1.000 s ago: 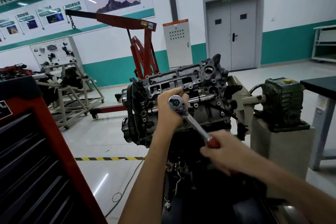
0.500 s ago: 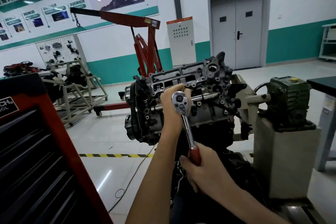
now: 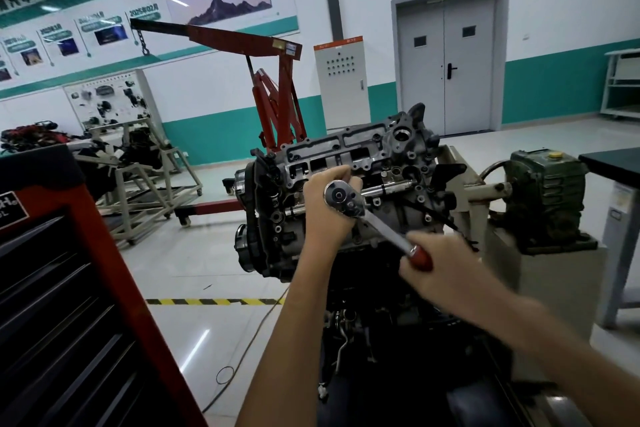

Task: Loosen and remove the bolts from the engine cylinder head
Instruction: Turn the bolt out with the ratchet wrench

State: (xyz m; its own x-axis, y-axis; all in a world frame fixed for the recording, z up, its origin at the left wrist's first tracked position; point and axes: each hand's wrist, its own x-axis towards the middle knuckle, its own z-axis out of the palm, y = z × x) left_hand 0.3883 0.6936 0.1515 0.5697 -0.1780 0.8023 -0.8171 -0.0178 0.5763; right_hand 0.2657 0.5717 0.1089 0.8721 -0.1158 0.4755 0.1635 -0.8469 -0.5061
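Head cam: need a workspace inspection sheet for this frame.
Surface: glossy floor, with a yellow-black tape strip across it.
Job's things: cylinder head on stand; ratchet set against it.
Clutter: nothing seen at the engine.
Hands: left hand curled behind the ratchet head; right hand grips the red handle, blurred.
Cables: thin cable loops on the floor.
Surroundings: tool cabinet left, engine hoist behind, double door.
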